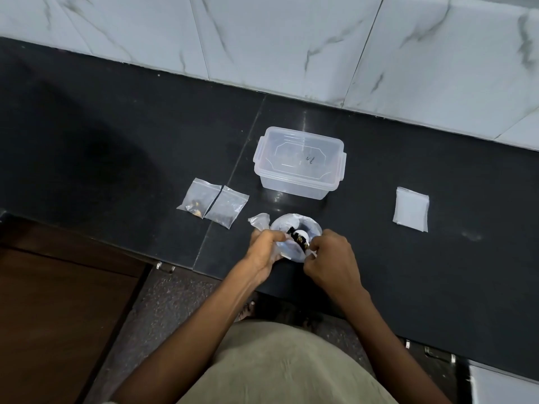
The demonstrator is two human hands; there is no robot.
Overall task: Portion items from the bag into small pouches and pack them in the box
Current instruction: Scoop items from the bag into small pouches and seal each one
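Counter (408, 147) of dark polished stone fills most of the view, with a pale marble-patterned wall (291, 39) behind it. The landmark is the clear plastic box (299, 163), which stands upright with its lid on, side clips visible, and a small handwritten mark on the lid.

Well to the right of the box, and slightly nearer the person, lies a flat stack of empty pouches (411, 209). To the left of the box, also slightly nearer, two filled pouches lie side by side with their edges touching: the left pouch (198, 201) holds a few brownish bits in its lower corner, and the right pouch (227, 207) holds something dark along its bottom edge.

Directly in front of the box, near the counter's front edge, sits the bag (294, 228) of clear plastic, its mouth rolled open and dark contents showing inside. Both hands are on it. The left hand (264, 247) has its fingers curled closed around clear plastic at the bag's left side. The right hand (331, 255) has its fingers bent and pinching something pale at the bag's near rim; what it grips is too small to tell.
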